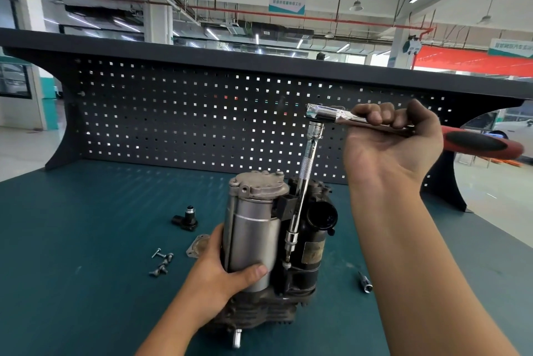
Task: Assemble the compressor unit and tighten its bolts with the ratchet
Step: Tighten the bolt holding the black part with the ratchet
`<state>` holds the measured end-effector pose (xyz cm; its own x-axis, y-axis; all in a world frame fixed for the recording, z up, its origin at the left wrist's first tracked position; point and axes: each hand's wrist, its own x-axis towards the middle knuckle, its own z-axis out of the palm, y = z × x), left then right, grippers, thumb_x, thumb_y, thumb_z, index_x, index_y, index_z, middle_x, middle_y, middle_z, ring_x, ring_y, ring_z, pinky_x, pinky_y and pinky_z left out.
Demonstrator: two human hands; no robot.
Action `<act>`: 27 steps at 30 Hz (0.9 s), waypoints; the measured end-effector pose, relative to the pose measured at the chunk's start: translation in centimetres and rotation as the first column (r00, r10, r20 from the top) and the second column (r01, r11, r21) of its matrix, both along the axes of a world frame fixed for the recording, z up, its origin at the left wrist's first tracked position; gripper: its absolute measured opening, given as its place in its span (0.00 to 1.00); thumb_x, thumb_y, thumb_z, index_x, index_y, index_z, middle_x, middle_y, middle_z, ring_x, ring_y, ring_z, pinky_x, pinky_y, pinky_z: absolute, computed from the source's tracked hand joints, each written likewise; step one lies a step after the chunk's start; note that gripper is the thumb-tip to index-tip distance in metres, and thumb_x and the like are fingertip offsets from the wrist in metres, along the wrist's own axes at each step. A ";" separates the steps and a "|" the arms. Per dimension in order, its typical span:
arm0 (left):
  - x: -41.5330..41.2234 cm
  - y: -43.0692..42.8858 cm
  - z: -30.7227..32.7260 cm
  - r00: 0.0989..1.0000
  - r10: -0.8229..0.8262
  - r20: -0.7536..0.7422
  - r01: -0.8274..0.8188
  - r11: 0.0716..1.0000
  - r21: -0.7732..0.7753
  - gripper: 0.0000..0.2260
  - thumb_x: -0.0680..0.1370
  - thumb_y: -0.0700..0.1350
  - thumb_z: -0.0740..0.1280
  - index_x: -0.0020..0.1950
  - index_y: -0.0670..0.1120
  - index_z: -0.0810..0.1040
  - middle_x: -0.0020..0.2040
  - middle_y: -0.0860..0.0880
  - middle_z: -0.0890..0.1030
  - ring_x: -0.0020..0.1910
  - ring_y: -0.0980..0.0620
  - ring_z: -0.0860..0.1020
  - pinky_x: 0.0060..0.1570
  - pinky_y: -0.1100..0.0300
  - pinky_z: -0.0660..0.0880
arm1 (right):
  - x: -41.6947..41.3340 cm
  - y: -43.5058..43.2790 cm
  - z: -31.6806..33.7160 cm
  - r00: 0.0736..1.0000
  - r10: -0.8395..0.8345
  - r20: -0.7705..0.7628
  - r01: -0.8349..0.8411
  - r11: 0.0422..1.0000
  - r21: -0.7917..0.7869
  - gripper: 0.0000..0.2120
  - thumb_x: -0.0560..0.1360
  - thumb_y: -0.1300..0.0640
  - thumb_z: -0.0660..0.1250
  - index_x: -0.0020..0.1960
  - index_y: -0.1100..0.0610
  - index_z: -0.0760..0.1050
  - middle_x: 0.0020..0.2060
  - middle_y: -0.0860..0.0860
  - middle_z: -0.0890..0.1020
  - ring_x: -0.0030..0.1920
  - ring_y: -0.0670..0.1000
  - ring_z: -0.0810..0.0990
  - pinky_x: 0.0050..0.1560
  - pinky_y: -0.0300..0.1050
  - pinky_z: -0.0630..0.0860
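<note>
Steel ratchet [327, 114] gripped by right hand [392, 148], left hand [225, 276] clasping compressor [253, 234], maybe four bolts [163, 263]

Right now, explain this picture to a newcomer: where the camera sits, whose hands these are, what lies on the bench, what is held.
One camera, worn on a person's head, looks down at their bare hands; there is no robot. The left hand grips the compressor unit, standing upright on the green bench. The right hand holds the ratchet, whose long extension reaches down to a bolt. Loose bolts, a small black part, a grey plate and a spare socket lie around it.
</note>
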<state>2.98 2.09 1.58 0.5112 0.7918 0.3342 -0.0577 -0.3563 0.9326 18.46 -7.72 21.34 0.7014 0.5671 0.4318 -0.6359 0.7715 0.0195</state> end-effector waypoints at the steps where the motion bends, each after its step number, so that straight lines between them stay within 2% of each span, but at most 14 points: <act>1: 0.0 0.0 0.0 1.000 -0.001 0.000 0.001 1.000 -0.005 0.36 0.53 0.64 0.76 0.57 0.71 0.66 0.52 0.70 0.78 0.51 0.68 0.78 0.41 0.76 0.72 | -0.2 -0.2 -0.1 0.999 -0.026 0.033 0.026 1.000 0.000 0.14 0.65 0.62 0.59 0.24 0.56 0.60 0.24 0.51 0.63 0.24 0.50 0.63 0.35 0.41 0.68; 6: 0.0 -0.1 0.0 1.000 -0.003 0.001 0.003 1.000 -0.010 0.35 0.53 0.63 0.76 0.57 0.68 0.66 0.52 0.70 0.78 0.51 0.67 0.78 0.41 0.74 0.73 | -1.0 -1.0 -0.7 0.969 -0.143 0.199 0.145 0.989 0.004 0.10 0.65 0.60 0.60 0.28 0.55 0.60 0.26 0.51 0.64 0.27 0.50 0.64 0.38 0.41 0.69; 10: 0.0 -0.1 0.1 1.000 0.007 -0.006 -0.007 1.000 -0.004 0.35 0.53 0.63 0.76 0.57 0.67 0.67 0.52 0.70 0.78 0.50 0.67 0.78 0.41 0.75 0.72 | -1.4 -1.5 -1.0 0.944 -0.183 0.275 0.191 0.982 -0.001 0.10 0.66 0.60 0.60 0.32 0.54 0.58 0.27 0.51 0.63 0.29 0.50 0.64 0.41 0.41 0.69; 16: -0.1 0.1 -0.2 0.999 0.034 -0.029 -0.034 0.999 -0.007 0.37 0.51 0.66 0.76 0.58 0.71 0.65 0.53 0.64 0.80 0.52 0.64 0.79 0.48 0.66 0.73 | -2.1 -2.1 -1.6 0.902 -0.267 0.340 0.271 0.962 0.035 0.17 0.75 0.63 0.55 0.28 0.55 0.60 0.27 0.50 0.65 0.30 0.49 0.65 0.45 0.41 0.71; 18: -0.1 0.2 0.0 0.998 0.045 -0.047 -0.044 0.999 0.010 0.39 0.51 0.67 0.76 0.58 0.74 0.62 0.54 0.63 0.79 0.53 0.62 0.79 0.47 0.67 0.73 | -2.4 -2.2 -1.6 0.896 -0.281 0.344 0.284 0.958 0.042 0.19 0.75 0.64 0.55 0.26 0.55 0.62 0.27 0.50 0.65 0.30 0.49 0.66 0.45 0.41 0.71; 22: -0.3 0.2 0.7 0.995 0.064 -0.081 -0.056 0.994 0.094 0.49 0.56 0.62 0.78 0.60 0.82 0.45 0.58 0.64 0.73 0.52 0.62 0.77 0.46 0.68 0.72 | -2.9 -2.5 -1.6 0.897 -0.293 0.330 0.296 0.954 0.042 0.17 0.74 0.64 0.57 0.27 0.55 0.62 0.28 0.50 0.65 0.30 0.49 0.66 0.46 0.42 0.71; 24: -0.5 0.2 1.1 0.994 0.054 -0.100 -0.042 0.992 0.119 0.50 0.55 0.62 0.77 0.63 0.79 0.45 0.60 0.65 0.72 0.54 0.63 0.76 0.47 0.68 0.72 | -3.2 -2.5 -1.7 0.899 -0.301 0.317 0.307 0.951 0.033 0.17 0.74 0.64 0.56 0.27 0.55 0.61 0.28 0.50 0.65 0.30 0.49 0.66 0.45 0.42 0.72; 27: -0.4 0.3 1.3 0.993 0.023 -0.118 -0.008 0.992 0.123 0.49 0.56 0.59 0.78 0.69 0.67 0.51 0.61 0.62 0.73 0.56 0.63 0.75 0.51 0.67 0.71 | -3.7 -2.5 -1.8 0.894 -0.333 0.300 0.341 0.940 0.025 0.17 0.75 0.64 0.56 0.29 0.55 0.59 0.28 0.50 0.65 0.30 0.49 0.66 0.43 0.40 0.72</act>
